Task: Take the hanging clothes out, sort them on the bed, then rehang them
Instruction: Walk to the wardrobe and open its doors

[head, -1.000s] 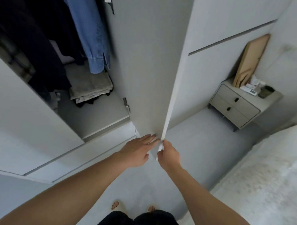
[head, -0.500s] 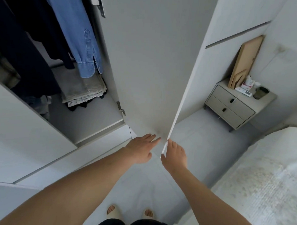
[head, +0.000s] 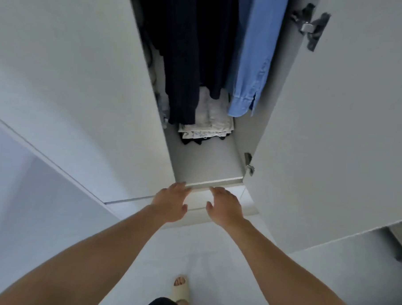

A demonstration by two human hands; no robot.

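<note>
The wardrobe stands open in front of me. Inside hang dark navy clothes (head: 183, 59) and, to their right, a light blue shirt (head: 252, 62). Below them lies a stack of folded pale clothes (head: 208, 122) on the wardrobe floor (head: 206, 159). My left hand (head: 170, 203) and my right hand (head: 225, 206) reach side by side toward the wardrobe's lower front edge, fingers relaxed, holding nothing. The left fingertips sit at that edge.
The right wardrobe door (head: 335, 112) is swung wide open, with hinges (head: 312, 25) on its inner side. The left door (head: 72, 77) flanks the opening. Pale floor (head: 191, 255) lies below, with my sandalled foot (head: 181, 287) on it.
My hands have let go of the door's edge and moved left to the wardrobe opening. The view has turned left; the nightstand and bed are out of sight.
</note>
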